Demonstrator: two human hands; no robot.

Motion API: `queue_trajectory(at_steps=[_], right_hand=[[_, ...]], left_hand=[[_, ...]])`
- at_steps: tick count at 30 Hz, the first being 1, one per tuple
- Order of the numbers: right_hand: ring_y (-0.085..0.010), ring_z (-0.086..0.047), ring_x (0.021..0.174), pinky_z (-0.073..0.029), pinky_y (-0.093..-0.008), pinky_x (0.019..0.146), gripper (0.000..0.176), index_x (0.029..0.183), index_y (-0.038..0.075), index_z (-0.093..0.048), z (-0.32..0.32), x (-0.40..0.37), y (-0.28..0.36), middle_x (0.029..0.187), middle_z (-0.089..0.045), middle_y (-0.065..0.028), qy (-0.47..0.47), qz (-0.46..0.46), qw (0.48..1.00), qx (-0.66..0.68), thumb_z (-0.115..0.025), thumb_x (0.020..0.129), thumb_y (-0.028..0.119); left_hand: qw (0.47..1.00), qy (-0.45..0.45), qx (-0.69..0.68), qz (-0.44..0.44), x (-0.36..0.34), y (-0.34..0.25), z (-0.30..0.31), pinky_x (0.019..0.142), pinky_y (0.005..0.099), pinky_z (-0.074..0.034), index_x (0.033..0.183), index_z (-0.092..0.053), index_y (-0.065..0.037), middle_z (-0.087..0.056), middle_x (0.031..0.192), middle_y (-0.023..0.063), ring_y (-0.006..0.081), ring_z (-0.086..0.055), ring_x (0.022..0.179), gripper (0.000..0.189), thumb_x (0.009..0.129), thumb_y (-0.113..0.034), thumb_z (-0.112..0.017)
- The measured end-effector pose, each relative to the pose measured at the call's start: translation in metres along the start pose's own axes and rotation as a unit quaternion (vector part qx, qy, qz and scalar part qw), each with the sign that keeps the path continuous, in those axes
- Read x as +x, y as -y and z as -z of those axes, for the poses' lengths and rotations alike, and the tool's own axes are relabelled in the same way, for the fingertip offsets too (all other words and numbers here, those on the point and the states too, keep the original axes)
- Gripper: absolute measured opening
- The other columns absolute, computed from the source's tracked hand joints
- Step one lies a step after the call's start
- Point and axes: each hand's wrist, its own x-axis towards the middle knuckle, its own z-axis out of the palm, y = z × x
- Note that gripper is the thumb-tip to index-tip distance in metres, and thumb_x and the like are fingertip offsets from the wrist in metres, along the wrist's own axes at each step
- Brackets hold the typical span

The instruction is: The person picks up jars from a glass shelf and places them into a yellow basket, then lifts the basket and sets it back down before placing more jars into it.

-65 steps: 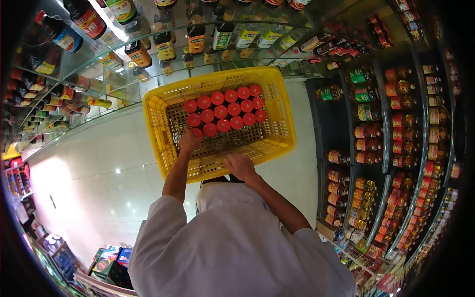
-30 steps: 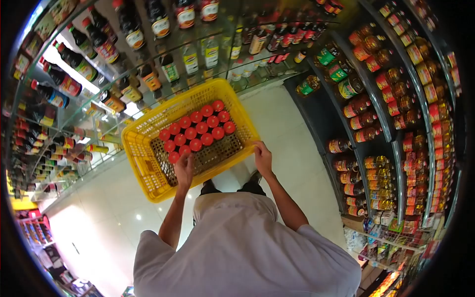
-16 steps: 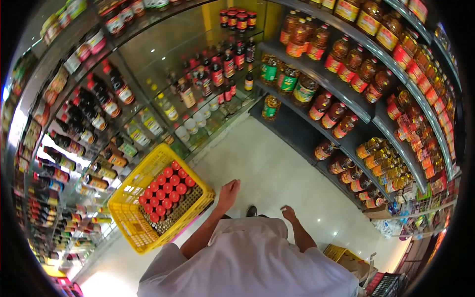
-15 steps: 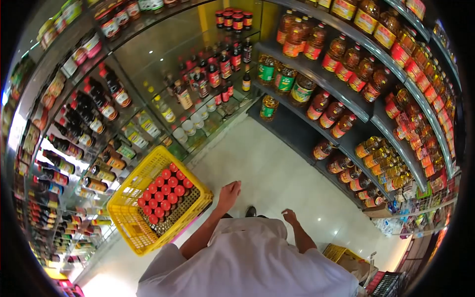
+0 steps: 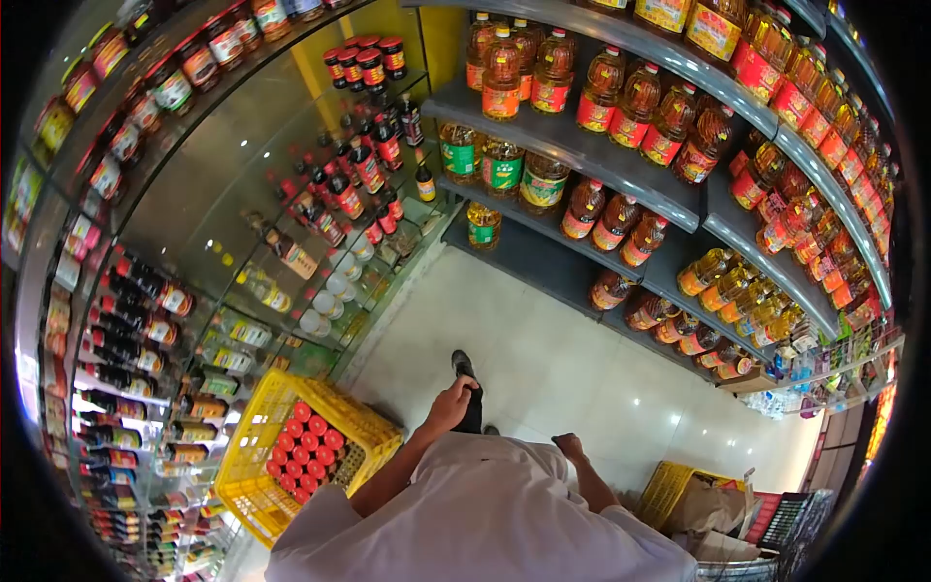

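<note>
My left hand [image 5: 450, 404] hangs in front of my body above my dark trouser leg [image 5: 469, 412]. Its fingers are curled in and nothing shows in them. My right hand [image 5: 570, 446] is low at my right side, over the pale floor, holding nothing visible; its fingers look loosely bent and slightly apart. Left of my left hand, a yellow plastic crate [image 5: 373, 412] stands on the floor against the glass shelves. Several red-lidded jars [image 5: 308, 441] are packed upright in it, beside a bare patch of its grid bottom. Neither hand touches the crate.
Glass shelves [image 5: 208, 184] with sauce bottles and jars line the left. Grey shelves [image 5: 582, 145] with large oil bottles [image 5: 501, 78] run along the right. Another yellow crate [image 5: 665, 493] with brown cardboard in it stands behind at the right. One shoe [image 5: 462, 363] is forward on the tiles.
My view has swung right and one foot has stepped forward. The crate now sits lower in view. My left hand has dropped over my leg, and my right hand has moved slightly lower.
</note>
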Motion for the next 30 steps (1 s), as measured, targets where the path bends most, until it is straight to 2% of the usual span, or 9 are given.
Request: queue_trajectory(at_steps=[5, 7, 11, 15, 17, 21, 23, 27, 30], right_hand=[[-0.0348, -0.065, 0.079, -0.052, -0.0477, 0.060, 0.016, 0.084, 0.008, -0.061, 0.018, 0.080, 0.010, 0.081, -0.065, -0.0142, -0.022, -0.105, 0.986, 0.129, -0.053, 0.083, 0.023], [-0.0351, -0.066, 0.085, -0.054, -0.0490, 0.065, 0.016, 0.088, 0.007, -0.061, 0.021, 0.122, 0.013, 0.089, -0.066, -0.0158, 0.013, -0.014, 0.999, -0.050, -0.054, 0.083, 0.020], [-0.0352, -0.066, 0.088, -0.055, -0.0447, 0.077, 0.022, 0.102, 0.011, -0.063, 0.094, 0.196, 0.064, 0.098, -0.066, -0.0088, 0.097, -0.017, 0.987, -0.125, -0.056, 0.085, 0.025], [-0.0400, -0.063, 0.083, -0.052, -0.0473, 0.070, 0.031, 0.086, 0.006, -0.065, 0.142, 0.261, 0.090, 0.084, -0.066, -0.0186, -0.146, 0.053, 0.983, 0.100, -0.052, 0.092, 0.033], [-0.0410, -0.062, 0.081, -0.048, -0.0486, 0.066, 0.041, 0.076, 0.002, -0.062, 0.244, 0.270, 0.160, 0.078, -0.064, -0.0206, -0.084, -0.059, 0.977, 0.189, -0.050, 0.094, 0.037], [-0.0439, -0.060, 0.074, -0.045, -0.0485, 0.063, 0.035, 0.089, 0.002, -0.061, 0.291, 0.343, 0.198, 0.073, -0.061, -0.0233, -0.219, 0.109, 0.929, 0.278, -0.049, 0.096, 0.035], [-0.0436, -0.059, 0.070, -0.045, -0.0474, 0.062, 0.033, 0.093, 0.002, -0.059, 0.319, 0.387, 0.223, 0.071, -0.059, -0.0238, -0.192, 0.125, 0.934, 0.274, -0.048, 0.097, 0.033], [-0.0384, -0.052, 0.059, -0.040, -0.0432, 0.055, 0.028, 0.078, 0.000, -0.051, 0.415, 0.455, 0.299, 0.062, -0.048, -0.0194, -0.155, 0.208, 0.922, 0.288, -0.049, 0.097, 0.021], [-0.0314, -0.053, 0.062, -0.041, -0.0409, 0.058, 0.026, 0.084, 0.001, -0.053, 0.484, 0.499, 0.350, 0.067, -0.049, -0.0175, -0.187, 0.260, 0.913, 0.251, -0.048, 0.097, 0.022]], left_hand=[[0.998, -0.011, -0.015, -0.060, 0.080, 0.005, 0.021, 0.065, 0.0425, -0.045, 0.110, -0.051, -0.012, -0.060, 0.076, 0.0126, 0.0321, -0.062, 0.070, 0.018, 0.094, -0.015, -0.043], [0.996, -0.024, -0.012, -0.081, 0.113, 0.014, 0.035, 0.060, 0.0425, -0.043, 0.111, -0.050, -0.013, -0.055, 0.065, 0.0110, 0.0298, -0.059, 0.062, 0.019, 0.093, -0.012, -0.044], [0.996, -0.061, 0.019, -0.064, 0.159, -0.025, 0.091, 0.055, 0.0408, -0.042, 0.108, -0.052, -0.013, -0.052, 0.058, 0.0090, 0.0294, -0.057, 0.056, 0.015, 0.093, -0.013, -0.049], [0.986, -0.079, 0.118, -0.089, 0.202, -0.038, 0.123, 0.053, 0.0408, -0.043, 0.105, -0.056, -0.014, -0.054, 0.059, 0.0105, 0.0311, -0.057, 0.055, 0.013, 0.093, -0.014, -0.053], [0.984, -0.087, 0.113, -0.106, 0.221, -0.043, 0.136, 0.054, 0.0414, -0.044, 0.106, -0.057, -0.015, -0.055, 0.060, 0.0113, 0.0320, -0.058, 0.056, 0.014, 0.093, -0.014, -0.052], [0.974, -0.164, 0.091, -0.132, 0.263, -0.064, 0.166, 0.056, 0.0417, -0.046, 0.107, -0.060, -0.015, -0.056, 0.061, 0.0118, 0.0331, -0.059, 0.058, 0.016, 0.093, -0.016, -0.053], [0.954, -0.229, 0.075, -0.180, 0.287, -0.065, 0.181, 0.055, 0.0404, -0.045, 0.107, -0.062, -0.015, -0.057, 0.062, 0.0130, 0.0327, -0.059, 0.059, 0.016, 0.093, -0.017, -0.053], [0.977, -0.185, 0.094, -0.050, 0.326, -0.096, 0.241, 0.055, 0.0395, -0.045, 0.114, -0.060, -0.015, -0.057, 0.063, 0.0144, 0.0310, -0.057, 0.055, 0.022, 0.092, -0.013, -0.053], [0.929, -0.340, 0.006, -0.147, 0.370, -0.109, 0.292, 0.059, 0.0348, -0.047, 0.125, -0.054, -0.012, -0.059, 0.076, 0.0133, 0.0235, -0.059, 0.061, 0.036, 0.090, -0.004, -0.054]])
